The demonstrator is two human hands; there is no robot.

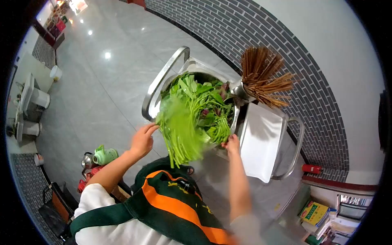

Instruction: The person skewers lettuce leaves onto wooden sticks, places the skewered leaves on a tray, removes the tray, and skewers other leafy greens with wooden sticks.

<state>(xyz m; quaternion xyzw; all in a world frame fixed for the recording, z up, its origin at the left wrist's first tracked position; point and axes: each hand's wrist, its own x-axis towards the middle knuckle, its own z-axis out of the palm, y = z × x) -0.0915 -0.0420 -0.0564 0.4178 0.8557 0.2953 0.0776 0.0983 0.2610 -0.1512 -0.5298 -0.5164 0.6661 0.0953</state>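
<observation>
A large round metal basin (235,118) is heaped with leafy green vegetables (190,87), some with purplish leaves. On its near left side a long-stemmed bunch of greens (181,132) hangs over the edge, blurred by motion. My left hand (143,140) is beside that bunch, its fingers apart and the tips at the leaves' left edge. Close to the basin's near right rim is my right hand (232,144), fingers curled against the stems; whether it grips greens or rim is hidden.
The basin rests on a metal cart with a handle (153,92). Right of it are a white tray (261,143) and a metal holder with brown sticks (265,75). Flasks (105,155) stand at left; a brick-patterned wall (314,85) runs along the right.
</observation>
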